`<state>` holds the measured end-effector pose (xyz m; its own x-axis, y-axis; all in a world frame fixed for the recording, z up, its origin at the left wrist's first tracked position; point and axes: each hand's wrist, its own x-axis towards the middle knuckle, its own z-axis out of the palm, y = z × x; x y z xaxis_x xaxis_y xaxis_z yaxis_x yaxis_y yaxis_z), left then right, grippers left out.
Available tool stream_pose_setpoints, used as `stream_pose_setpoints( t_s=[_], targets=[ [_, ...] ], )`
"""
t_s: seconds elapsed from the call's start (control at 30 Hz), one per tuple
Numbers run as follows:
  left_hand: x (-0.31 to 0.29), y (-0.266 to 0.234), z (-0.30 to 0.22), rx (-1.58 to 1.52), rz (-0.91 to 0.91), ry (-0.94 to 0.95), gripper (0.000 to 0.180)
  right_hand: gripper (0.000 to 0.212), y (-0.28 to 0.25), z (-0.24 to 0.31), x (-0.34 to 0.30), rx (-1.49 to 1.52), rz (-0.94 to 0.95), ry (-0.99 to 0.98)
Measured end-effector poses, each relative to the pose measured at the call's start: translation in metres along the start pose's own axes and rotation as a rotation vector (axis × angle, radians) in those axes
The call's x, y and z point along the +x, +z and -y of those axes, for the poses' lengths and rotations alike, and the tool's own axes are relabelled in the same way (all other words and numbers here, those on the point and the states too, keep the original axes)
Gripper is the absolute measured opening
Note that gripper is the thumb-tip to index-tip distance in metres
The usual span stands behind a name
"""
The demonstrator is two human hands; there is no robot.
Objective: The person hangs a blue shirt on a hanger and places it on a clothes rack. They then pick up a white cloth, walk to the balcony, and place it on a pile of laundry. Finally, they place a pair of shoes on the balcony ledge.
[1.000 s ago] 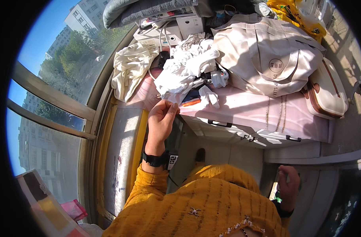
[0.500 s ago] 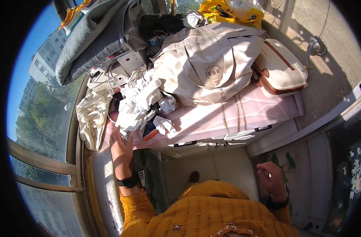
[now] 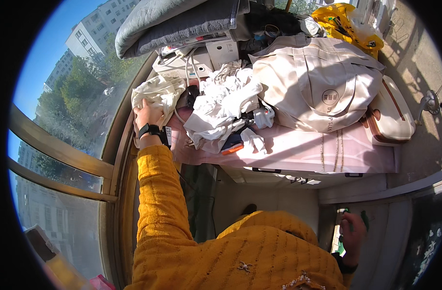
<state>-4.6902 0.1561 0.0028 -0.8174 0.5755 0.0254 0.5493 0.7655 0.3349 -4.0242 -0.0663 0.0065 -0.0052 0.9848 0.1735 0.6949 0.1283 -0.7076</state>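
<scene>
My left hand (image 3: 148,115), with a black watch at its wrist, is on a cream cloth garment (image 3: 164,92) at the left end of the pink-covered cabinet top. Its fingers press into the fabric and bend round a fold; the fingertips are partly hidden. Beside that garment lies a heap of white cloths (image 3: 224,104), with dark and orange-edged pieces under it. Low at the right, my right hand (image 3: 354,234) hangs near my side with its fingers curled in, and nothing shows in it.
A large cream tote bag (image 3: 313,82) fills the middle right, beside a cream case with brown trim (image 3: 392,116). Behind are a folded grey quilt (image 3: 182,34), a white box (image 3: 222,52) and a yellow plastic bag (image 3: 339,21). Window frames (image 3: 110,166) border the left.
My left hand has reached forward from the cabinet's front edge onto the cream garment. The view has shifted left, and my right hand stays low at my side.
</scene>
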Motion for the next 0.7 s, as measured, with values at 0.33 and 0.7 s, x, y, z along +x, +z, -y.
stream_pose_setpoints(
  t_s=[0.33,0.7],
  targets=[
    [0.031,0.017,0.021,0.182,-0.066,0.431,0.057,0.014,0.019,0.010,0.027,-0.014,0.060,-0.162],
    [0.029,0.006,0.029,0.090,0.006,0.397,0.045,0.017,0.023,0.009,0.041,0.039,0.092,-0.186]
  ],
)
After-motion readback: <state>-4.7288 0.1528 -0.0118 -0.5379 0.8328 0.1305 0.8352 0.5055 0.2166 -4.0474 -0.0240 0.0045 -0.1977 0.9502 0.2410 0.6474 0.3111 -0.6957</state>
